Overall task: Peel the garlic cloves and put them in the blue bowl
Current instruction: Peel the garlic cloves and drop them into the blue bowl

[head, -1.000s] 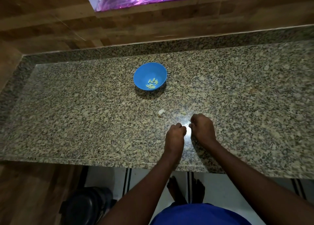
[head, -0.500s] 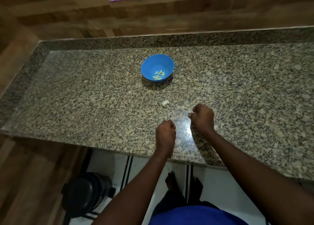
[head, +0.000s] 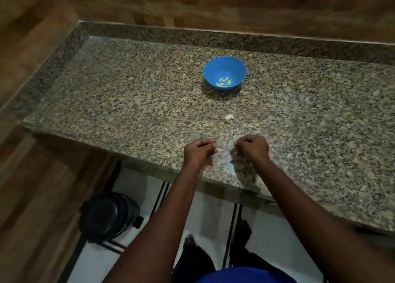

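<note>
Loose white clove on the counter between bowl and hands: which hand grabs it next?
Probably right. The white clove lies on the granite counter just ahead of the right hand, slightly to its inner side; the left hand sits farther off. Both hands have curled fingers; whether either already holds something is unclear.

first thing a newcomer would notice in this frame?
The blue bowl stands out, far back on the speckled granite counter, with a few pale peeled cloves in its bottom. Near the front edge the left hand and right hand hover with curled fingers, slightly apart; whether they hold anything is unclear. A lone white garlic piece lies between hands and bowl.
</note>
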### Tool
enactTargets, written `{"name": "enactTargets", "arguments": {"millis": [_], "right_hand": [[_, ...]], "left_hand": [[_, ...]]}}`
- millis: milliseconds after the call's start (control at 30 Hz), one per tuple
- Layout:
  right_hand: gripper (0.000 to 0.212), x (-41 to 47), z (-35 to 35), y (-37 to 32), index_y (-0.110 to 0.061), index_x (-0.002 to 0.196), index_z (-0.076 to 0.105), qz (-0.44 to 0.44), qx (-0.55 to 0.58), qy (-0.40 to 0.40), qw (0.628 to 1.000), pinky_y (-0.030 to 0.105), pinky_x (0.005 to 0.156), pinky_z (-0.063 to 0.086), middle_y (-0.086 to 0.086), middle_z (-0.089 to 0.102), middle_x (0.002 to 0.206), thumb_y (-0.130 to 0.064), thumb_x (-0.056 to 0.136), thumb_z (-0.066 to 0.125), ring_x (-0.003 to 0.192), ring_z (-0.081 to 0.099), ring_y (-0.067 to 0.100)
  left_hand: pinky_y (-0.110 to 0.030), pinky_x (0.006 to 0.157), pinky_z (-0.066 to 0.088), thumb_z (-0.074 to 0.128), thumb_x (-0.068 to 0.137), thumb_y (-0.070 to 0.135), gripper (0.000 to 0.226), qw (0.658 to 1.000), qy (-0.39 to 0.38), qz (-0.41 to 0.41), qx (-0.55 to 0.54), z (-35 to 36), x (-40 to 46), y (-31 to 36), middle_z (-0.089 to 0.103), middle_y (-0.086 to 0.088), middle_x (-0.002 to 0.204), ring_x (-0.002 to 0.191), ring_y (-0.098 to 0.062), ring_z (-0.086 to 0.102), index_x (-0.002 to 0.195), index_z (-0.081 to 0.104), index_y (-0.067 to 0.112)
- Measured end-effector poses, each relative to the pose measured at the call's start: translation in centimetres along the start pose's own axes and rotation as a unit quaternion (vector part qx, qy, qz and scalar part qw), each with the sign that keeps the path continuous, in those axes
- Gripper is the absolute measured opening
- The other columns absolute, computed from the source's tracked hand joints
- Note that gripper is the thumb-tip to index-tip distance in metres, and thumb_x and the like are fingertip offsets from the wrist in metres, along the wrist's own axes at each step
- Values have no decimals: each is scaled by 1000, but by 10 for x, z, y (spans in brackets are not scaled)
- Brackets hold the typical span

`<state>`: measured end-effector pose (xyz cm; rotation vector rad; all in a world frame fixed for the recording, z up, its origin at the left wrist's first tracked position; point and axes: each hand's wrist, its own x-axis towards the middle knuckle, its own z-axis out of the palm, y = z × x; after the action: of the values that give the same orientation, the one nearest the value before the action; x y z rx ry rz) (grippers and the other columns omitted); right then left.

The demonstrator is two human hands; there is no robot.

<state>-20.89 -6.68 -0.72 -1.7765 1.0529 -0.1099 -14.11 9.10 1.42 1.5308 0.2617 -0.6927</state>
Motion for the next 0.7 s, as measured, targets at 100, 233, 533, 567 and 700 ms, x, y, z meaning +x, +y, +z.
{"name": "enactTargets", "arguments": {"millis": [100,233,533,567,700], "right_hand": [[10,-40,39,-31,-2,74,75,56,129,-87,986,37,64,61,20,74,77,1,82,69,64,72,28],[15,-90,119,-78,2,77,70,58,161,-165,971,30,56,58,21,70,75,8,86,60,56,69,22],[21,-241,369,-141,-3,65,69,45,92,-276,956,26,47,50,11,64,59,4,84,63,52,62,26],[22,-259,395,-146,-5,63,67,39,82,-290,953,28,48,50,11,62,59,3,83,62,54,60,25],[22,-315,468,-161,-10,65,58,19,43,-317,947,30,53,39,8,50,58,1,85,54,55,46,20]], "left_hand": [[-21,69,57,69,87,-8,12,993,-14,-6,-117,-45,-10,9,74,-6,80,73,-13,69,91,72,3],[-18,69,57,63,91,-10,15,977,10,2,-211,-138,-26,14,71,-6,79,74,-12,68,90,70,3],[-18,69,57,58,93,-12,16,931,120,39,-343,-435,-66,-12,71,-5,77,75,-12,68,91,66,2],[-18,69,57,58,93,-12,16,925,132,41,-353,-466,-70,-16,71,-6,77,76,-13,67,91,67,2],[-19,69,57,59,94,-10,15,902,184,26,-390,-561,-90,-34,73,-6,76,78,-13,69,92,68,1]]}}
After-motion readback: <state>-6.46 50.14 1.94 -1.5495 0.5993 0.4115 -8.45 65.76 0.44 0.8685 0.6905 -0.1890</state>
